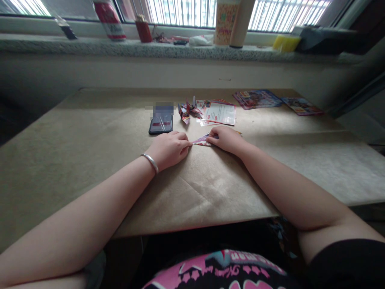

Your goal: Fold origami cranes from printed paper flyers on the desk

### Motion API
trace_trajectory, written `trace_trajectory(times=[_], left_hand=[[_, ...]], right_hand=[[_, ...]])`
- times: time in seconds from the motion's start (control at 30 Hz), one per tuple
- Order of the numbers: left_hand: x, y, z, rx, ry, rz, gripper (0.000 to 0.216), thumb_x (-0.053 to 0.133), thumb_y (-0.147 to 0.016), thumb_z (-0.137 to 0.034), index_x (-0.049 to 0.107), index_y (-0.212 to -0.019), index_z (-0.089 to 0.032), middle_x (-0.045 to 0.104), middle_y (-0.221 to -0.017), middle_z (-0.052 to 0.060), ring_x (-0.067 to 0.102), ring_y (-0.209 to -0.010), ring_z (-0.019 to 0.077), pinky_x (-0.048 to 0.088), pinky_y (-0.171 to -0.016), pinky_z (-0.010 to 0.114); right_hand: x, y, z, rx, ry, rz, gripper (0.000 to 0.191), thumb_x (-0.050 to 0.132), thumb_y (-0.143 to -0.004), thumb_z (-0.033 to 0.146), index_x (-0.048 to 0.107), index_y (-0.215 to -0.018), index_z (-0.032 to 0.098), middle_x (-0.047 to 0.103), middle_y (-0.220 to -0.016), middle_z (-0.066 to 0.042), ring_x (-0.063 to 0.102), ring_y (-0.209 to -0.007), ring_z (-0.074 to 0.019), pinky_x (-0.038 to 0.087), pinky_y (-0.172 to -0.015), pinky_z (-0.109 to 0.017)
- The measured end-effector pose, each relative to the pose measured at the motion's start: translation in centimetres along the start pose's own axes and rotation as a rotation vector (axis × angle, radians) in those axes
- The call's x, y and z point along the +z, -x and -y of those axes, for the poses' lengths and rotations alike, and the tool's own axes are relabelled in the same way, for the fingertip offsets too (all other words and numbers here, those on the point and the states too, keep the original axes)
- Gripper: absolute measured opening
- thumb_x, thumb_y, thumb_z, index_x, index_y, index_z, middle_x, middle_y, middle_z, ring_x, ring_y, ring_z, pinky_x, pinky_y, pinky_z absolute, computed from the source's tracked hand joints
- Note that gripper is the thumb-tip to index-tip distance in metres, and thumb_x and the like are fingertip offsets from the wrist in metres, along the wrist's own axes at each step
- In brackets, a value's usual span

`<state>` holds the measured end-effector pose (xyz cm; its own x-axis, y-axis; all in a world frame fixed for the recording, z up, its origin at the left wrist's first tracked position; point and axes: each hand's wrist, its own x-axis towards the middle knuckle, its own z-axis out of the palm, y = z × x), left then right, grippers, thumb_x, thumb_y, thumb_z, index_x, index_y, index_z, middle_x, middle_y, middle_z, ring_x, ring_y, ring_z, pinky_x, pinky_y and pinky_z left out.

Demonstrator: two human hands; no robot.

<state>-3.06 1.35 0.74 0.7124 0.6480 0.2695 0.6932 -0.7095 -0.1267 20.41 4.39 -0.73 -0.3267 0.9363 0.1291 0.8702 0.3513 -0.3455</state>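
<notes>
A small folded piece of printed paper [202, 141] lies flat on the brown paper-covered table [90, 132]. My left hand [169, 149], with a silver bracelet on the wrist, is curled and pinches the paper's left tip. My right hand [226, 138] rests on the paper's right part, fingers bent and pressing it down. Just behind my hands lie a dark phone [161, 123], a few folded paper figures [187, 112] and a printed flyer [219, 112].
Two colourful leaflets [257, 98] [302, 106] lie at the table's far right. A stone windowsill [90, 46] behind carries a red cup [143, 30], a tall printed carton [225, 22], a yellow sponge [285, 42] and other clutter.
</notes>
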Motion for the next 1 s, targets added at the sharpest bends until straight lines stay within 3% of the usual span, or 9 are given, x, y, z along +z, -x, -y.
trace_trajectory(times=[0.33,0.47,0.57,0.73,0.87,1.0], left_hand=[[0.3,0.5,0.8,-0.044,0.037,-0.028,0.031,0.043,-0.088,-0.025,0.074,-0.086,-0.019,0.069,-0.09,0.006,0.063,-0.082,0.0193,0.05,-0.072,0.029],[0.8,0.5,1.0,-0.009,0.11,-0.092,0.032,0.043,-0.091,-0.025,0.069,-0.106,-0.017,0.069,-0.108,0.008,0.064,-0.092,0.0197,0.052,-0.078,0.03],[1.0,0.4,0.8,0.078,0.142,-0.081,0.034,0.043,-0.092,-0.025,0.067,-0.116,-0.021,0.07,-0.113,0.006,0.064,-0.096,0.0196,0.052,-0.082,0.032],[1.1,0.2,0.4,0.104,0.12,-0.074,0.033,0.042,-0.095,-0.028,0.07,-0.112,-0.023,0.071,-0.109,0.006,0.063,-0.094,0.0199,0.052,-0.082,0.033],[1.1,0.2,0.4,0.091,0.12,-0.071,0.033,0.043,-0.095,-0.028,0.07,-0.113,-0.024,0.071,-0.107,0.005,0.062,-0.093,0.02,0.052,-0.08,0.033],[1.2,0.2,0.4,0.085,0.138,-0.066,0.033,0.043,-0.095,-0.028,0.069,-0.115,-0.025,0.071,-0.107,0.006,0.062,-0.092,0.0197,0.052,-0.08,0.033]], right_hand=[[0.2,0.1,-0.1,0.017,-0.01,-0.007,0.02,0.062,-0.082,0.039,0.067,-0.077,0.021,0.071,-0.087,-0.004,0.06,-0.079,-0.018,0.036,-0.063,-0.028],[0.0,0.2,0.1,-0.012,0.045,-0.02,0.02,0.059,-0.084,0.04,0.066,-0.079,0.021,0.072,-0.09,-0.005,0.061,-0.083,-0.0197,0.037,-0.064,-0.029],[-0.3,0.5,0.6,-0.068,0.146,-0.023,0.021,0.055,-0.087,0.038,0.066,-0.082,0.02,0.072,-0.094,-0.007,0.062,-0.09,-0.0221,0.038,-0.072,-0.031],[-0.4,1.5,2.2,-0.153,0.387,-0.089,0.035,0.045,-0.093,0.043,0.067,-0.09,0.016,0.072,-0.098,-0.014,0.059,-0.099,-0.0274,0.032,-0.094,-0.041],[0.0,1.3,2.7,-0.13,0.331,-0.092,0.036,0.044,-0.093,0.044,0.068,-0.09,0.018,0.072,-0.093,-0.012,0.06,-0.096,-0.027,0.034,-0.091,-0.04],[0.2,0.6,2.0,-0.03,0.192,-0.019,0.031,0.052,-0.089,0.045,0.07,-0.086,0.02,0.073,-0.092,-0.009,0.062,-0.09,-0.0243,0.038,-0.077,-0.034]])
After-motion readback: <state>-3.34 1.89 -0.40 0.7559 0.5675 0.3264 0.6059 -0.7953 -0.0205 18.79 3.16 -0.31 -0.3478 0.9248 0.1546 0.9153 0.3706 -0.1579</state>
